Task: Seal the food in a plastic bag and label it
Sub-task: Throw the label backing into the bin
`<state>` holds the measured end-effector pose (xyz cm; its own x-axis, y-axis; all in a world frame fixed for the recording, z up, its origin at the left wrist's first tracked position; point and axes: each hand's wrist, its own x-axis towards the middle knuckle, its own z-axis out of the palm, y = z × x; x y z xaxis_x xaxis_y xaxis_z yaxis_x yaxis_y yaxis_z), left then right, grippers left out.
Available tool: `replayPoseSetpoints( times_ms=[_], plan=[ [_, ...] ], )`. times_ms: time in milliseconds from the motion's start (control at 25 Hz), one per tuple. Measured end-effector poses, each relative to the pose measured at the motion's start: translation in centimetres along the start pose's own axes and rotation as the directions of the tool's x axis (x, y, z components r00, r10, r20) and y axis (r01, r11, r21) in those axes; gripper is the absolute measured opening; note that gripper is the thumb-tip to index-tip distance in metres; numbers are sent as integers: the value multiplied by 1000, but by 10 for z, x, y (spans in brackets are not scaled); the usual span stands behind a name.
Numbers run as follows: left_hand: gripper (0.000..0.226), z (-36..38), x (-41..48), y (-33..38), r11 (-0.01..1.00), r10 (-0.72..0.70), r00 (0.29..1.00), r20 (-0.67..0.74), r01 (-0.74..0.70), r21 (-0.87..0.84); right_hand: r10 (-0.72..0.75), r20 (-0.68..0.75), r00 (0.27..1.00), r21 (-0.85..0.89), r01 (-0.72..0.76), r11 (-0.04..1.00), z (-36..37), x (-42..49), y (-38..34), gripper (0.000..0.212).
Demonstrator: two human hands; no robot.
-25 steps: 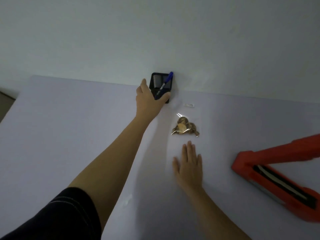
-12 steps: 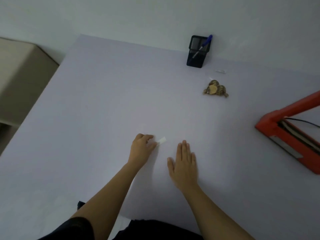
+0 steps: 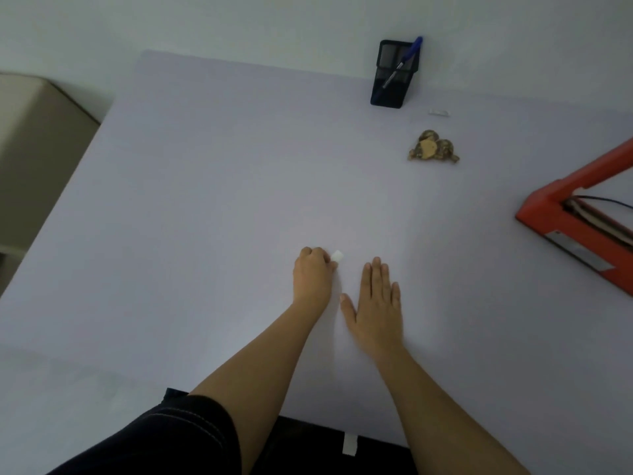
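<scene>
Resting right hand (image 3: 375, 303): flat on the table (image 3: 205, 200), palm down, fingers straight and together, thumb out to the side, holding nothing. It's close to the table's near edge, around the middle.
Left hand (image 3: 313, 274): just beside the right one, a bit further in, not touching it. Fingers are curled under and the tips pinch a small white label (image 3: 337, 256) that sticks out on the right hand's side.
White label: tiny pale scrap, either on the table or just over it, honestly can't tell which.
Food (image 3: 433, 151): little heap of brown pieces lying on the table, well apart from both hands, over toward the far right corner. Whether there's plastic around it is too small to say.
Red sealer (image 3: 565, 214): at the right edge, arm lifted at an angle, partly cut off by the frame, with a thin black cable (image 3: 603, 199) by it.
White strip (image 3: 438, 112): small pale bit on the table, between the food and the pen holder (image 3: 394, 75).
Pen holder: black mesh, upright at the far edge.
Pen (image 3: 407, 60): blue, leaning inside the holder, top end poking out.
</scene>
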<state>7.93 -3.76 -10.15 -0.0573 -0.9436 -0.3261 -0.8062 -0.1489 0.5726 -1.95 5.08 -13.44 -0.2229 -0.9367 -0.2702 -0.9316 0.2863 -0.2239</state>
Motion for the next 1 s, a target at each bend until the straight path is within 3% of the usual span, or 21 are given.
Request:
replayPoseSetpoints(
  times_ms=[240,360,440,600,720,920,1000],
  plan=[
    [21,-1,1,2,999,-37,998,42,36,14,4,54,999,0,-4,1000,-4,-4,1,78],
    [19,-15,-5,-5,989,-88,996,3,87,-121,10,87,996,-7,-10,1000,-8,-2,1,72],
    [14,-33,-15,-16,948,-187,981,-58,165,-271,-65,95,993,6,65,998,-13,-3,-4,72],
    [14,-75,-45,-54,816,-435,880,-191,295,-496,-324,96,941,123,312,942,-20,-8,-42,81],
    [10,-100,-84,-88,731,-541,798,-265,291,-617,-491,119,863,184,467,865,-13,-14,-85,77],
    [10,-128,-168,-161,572,-724,598,-344,242,-784,-649,126,750,316,590,743,10,-74,-164,78],
    [7,-136,-193,-197,556,-754,559,-346,261,-789,-682,111,723,365,609,704,23,-100,-192,73]
  ],
)
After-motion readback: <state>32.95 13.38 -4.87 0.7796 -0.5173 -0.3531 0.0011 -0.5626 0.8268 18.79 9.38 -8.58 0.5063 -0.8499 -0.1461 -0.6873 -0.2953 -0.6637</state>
